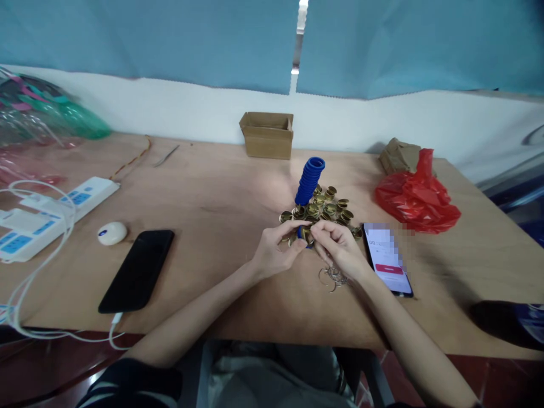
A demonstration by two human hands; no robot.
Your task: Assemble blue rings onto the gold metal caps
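Observation:
Between the thumb and fingers of my left hand (276,249) is a blue ring (300,233), with a gold-coloured piece showing inside it. The fingertips of my right hand (342,249) are pinched together at the ring's right side; what lies between them is too small to make out. Just beyond both hands is a loose heap of shiny gold-coloured round pieces (329,209). A tall, slightly leaning stack of blue rings (309,182) stands at the heap's far left. Several thin silvery wire rings (335,277) lie beneath my right hand.
A lit phone (385,260) lies right of my right hand, with a red plastic bag (416,201) beyond. An open cardboard box (268,141) stands by the wall. To the left are a black phone (138,271), a white rounded object (112,233) and a power strip (91,195) with cables.

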